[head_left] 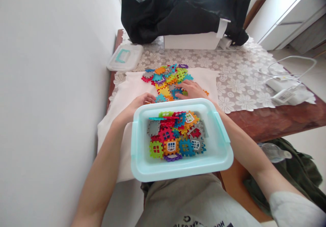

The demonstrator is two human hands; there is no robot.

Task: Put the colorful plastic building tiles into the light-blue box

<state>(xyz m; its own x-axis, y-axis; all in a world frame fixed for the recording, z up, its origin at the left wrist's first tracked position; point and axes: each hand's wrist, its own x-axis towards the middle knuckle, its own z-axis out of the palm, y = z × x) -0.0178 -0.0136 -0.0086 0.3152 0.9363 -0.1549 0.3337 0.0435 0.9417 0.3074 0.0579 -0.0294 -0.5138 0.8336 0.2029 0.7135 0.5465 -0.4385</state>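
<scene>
A heap of colourful plastic building tiles (163,91) with toothed edges lies on a white cloth, in front of the box. My left hand (144,100) rests at the heap's left side, its fingers loosely bent beside a light-blue tile (160,98). At the right, my right hand (193,89) reaches over the heap with thumb and fingers apart, touching around a dark-blue tile (176,93). Between my forearms stands a pale turquoise box (137,149), partly filled with more tiles (166,134), some with white window inserts. Its far rim hides part of the nearest loose tiles.
The white cloth (209,81) covers part of a lace-covered wooden table (239,94). A clear lid (127,57) with a turquoise handle lies at the back left, by the wall. Behind are a black covering (183,13) and a white box (191,41). A white cabled device (282,87) lies right.
</scene>
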